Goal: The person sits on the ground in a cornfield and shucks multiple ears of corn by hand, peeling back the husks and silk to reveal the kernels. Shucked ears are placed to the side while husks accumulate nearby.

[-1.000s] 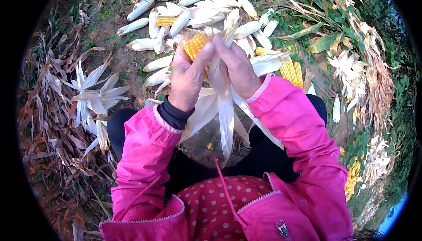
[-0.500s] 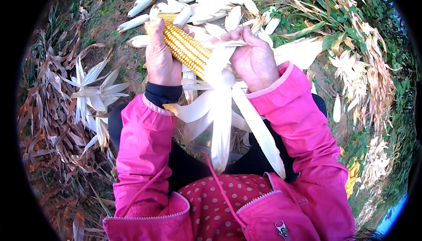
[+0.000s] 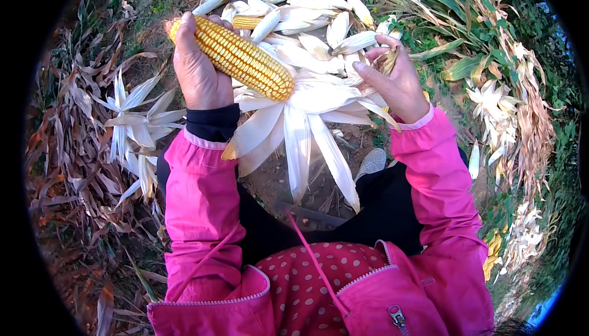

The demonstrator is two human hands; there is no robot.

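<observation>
In my left hand (image 3: 199, 69) is a yellow ear of corn (image 3: 245, 60), gripped round its upper end and tilted down to the right, its kernels bare. Pale husk leaves (image 3: 297, 140) fan out at the cob's lower end and hang down; whether they are still joined to it I cannot tell. To the right of the cob, my right hand (image 3: 396, 84) is open, thumb and fingers apart, above the right-hand husk leaves. A tan, dry scrap of husk (image 3: 388, 61) shows between its fingers; whether it is held is unclear.
Several ears in white husks (image 3: 300, 17) lie heaped on the ground ahead, with one bare yellow cob (image 3: 246, 22) among them. Stripped husks (image 3: 138, 118) rest on dry leaves at left. Cornstalks (image 3: 454, 23) and more husks (image 3: 491, 109) lie at right.
My left hand has moved left and up with the corn. My right hand has let go of the husk leaf and moved right, its fingers spreading. The husk leaves have spread lower and wider.
</observation>
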